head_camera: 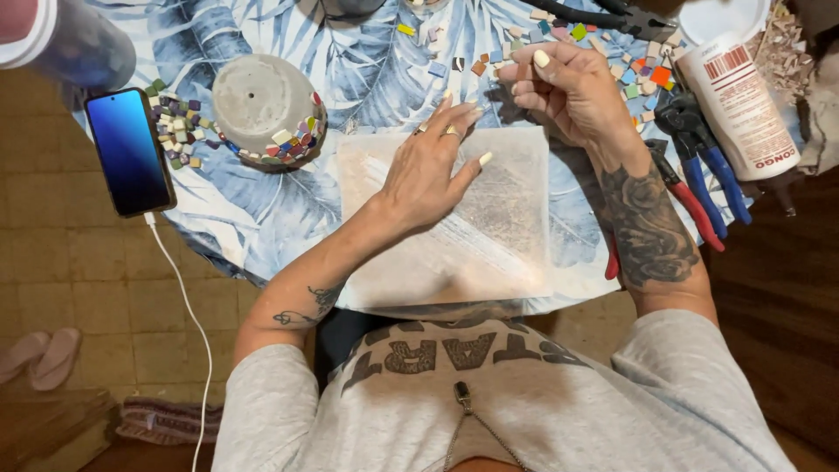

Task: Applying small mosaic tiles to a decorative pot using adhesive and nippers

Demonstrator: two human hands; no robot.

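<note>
Leaf-patterned cloth covers our round desk (262,210), whose near edge curves just past the clear plastic sheet (516,227) spread before us. Our left hand (433,166) lies flat on that sheet, fingers together and stretched toward its far edge. Our right hand (568,92) hovers above the sheet's far corner, fingers curled together; whether they pinch a tile we cannot tell. Loose mosaic tiles (642,74) crowd the far right, beside blue pliers (708,162) and red pliers (686,197). An upturned concrete pot (262,100), half tiled, and a phone (129,150) fill the left, leaving open room only on the sheet.
</note>
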